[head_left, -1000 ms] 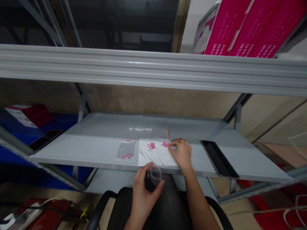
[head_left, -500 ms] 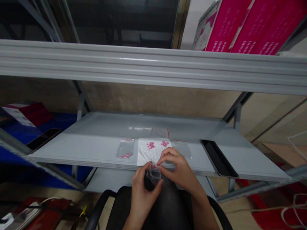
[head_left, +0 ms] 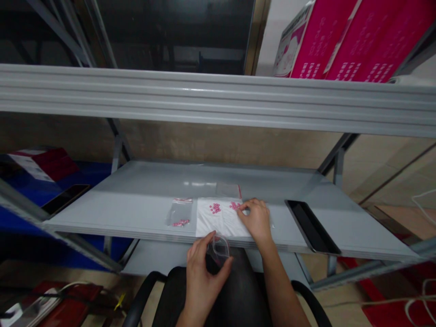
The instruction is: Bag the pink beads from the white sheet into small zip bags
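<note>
My left hand (head_left: 207,268) grips a small clear zip bag (head_left: 220,247) by its sides between thumb and fingers, above my lap. The bag's mouth gapes toward the table. At the right end of a white tissue (head_left: 223,222), my right hand (head_left: 256,218) has thumb and forefinger pinched at the edge of a small pile of round pink tablets (head_left: 235,205). Whether a tablet is between those fingertips is too small to tell. Left of that, a second pile of pink tablets (head_left: 215,208) lies on the same tissue.
Left of the tissue lies a zip bag (head_left: 181,211) with pink tablets in it. Behind the tissue is another flat bag (head_left: 227,190). A dark tablet device (head_left: 311,226) rests on the right. A grey shelf beam (head_left: 204,97) crosses above the grey tabletop (head_left: 143,200).
My right hand has left the bag's mouth and moved forward and right to the right-hand pile of tablets. My left hand stays with the bag, whose mouth now looks wider.
</note>
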`<action>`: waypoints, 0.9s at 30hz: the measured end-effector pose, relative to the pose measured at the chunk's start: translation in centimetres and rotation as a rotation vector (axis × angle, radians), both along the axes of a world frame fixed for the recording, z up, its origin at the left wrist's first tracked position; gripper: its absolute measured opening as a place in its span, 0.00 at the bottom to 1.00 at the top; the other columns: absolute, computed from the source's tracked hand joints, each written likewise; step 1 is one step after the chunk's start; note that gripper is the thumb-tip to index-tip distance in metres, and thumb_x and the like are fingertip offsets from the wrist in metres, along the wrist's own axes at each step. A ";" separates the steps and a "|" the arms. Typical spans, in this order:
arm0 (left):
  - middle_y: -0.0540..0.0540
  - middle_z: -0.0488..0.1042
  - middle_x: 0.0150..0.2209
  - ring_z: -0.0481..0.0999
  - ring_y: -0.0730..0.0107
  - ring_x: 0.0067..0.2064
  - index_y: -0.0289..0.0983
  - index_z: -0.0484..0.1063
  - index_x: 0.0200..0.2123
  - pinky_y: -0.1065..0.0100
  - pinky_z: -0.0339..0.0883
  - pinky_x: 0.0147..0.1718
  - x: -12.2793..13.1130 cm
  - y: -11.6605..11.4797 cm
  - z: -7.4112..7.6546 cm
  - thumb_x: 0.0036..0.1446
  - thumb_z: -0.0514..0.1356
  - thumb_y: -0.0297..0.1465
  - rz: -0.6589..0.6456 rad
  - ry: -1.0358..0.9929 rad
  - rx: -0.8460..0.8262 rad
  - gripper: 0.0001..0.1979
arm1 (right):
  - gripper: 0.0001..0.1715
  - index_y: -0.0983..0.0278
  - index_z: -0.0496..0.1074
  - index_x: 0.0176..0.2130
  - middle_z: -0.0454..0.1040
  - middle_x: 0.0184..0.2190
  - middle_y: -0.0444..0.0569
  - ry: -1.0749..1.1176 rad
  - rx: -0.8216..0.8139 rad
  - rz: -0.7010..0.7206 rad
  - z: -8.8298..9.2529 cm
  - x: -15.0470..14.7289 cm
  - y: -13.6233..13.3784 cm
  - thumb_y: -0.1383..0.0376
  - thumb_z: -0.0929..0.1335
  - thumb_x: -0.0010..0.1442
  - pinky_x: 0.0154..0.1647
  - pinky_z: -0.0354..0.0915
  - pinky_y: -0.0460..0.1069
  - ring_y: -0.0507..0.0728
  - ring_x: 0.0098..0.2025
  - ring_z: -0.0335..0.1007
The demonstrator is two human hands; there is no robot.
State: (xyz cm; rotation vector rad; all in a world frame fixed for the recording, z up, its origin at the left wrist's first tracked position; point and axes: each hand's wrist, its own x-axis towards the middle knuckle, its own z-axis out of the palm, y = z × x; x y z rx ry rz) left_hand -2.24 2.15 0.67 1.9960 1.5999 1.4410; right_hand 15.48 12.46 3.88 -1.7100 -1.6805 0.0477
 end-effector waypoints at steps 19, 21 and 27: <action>0.40 0.79 0.45 0.79 0.53 0.46 0.37 0.70 0.51 0.51 0.74 0.45 -0.1 -0.1 0.0 0.50 0.66 0.33 0.025 -0.064 -0.041 0.24 | 0.05 0.61 0.78 0.30 0.73 0.33 0.46 0.330 -0.087 0.644 4.6 -2.3 -5.6 0.71 0.73 0.52 0.42 0.67 0.49 0.55 0.39 0.72; 0.40 0.79 0.46 0.79 0.52 0.47 0.37 0.70 0.51 0.50 0.74 0.45 0.0 -0.2 0.1 0.50 0.65 0.33 0.025 -0.060 -0.031 0.24 | 0.06 0.61 0.78 0.31 0.73 0.34 0.46 0.389 -0.118 0.677 4.8 -2.3 -6.2 0.71 0.72 0.52 0.41 0.67 0.49 0.55 0.38 0.72; 0.41 0.79 0.44 0.80 0.53 0.44 0.38 0.69 0.52 0.53 0.76 0.42 -0.2 -0.7 1.3 0.51 0.65 0.33 0.032 -0.050 0.052 0.24 | 0.06 0.62 0.76 0.29 0.76 0.28 0.47 0.218 0.034 0.287 2.3 -0.3 -3.5 0.67 0.68 0.56 0.35 0.66 0.49 0.56 0.33 0.71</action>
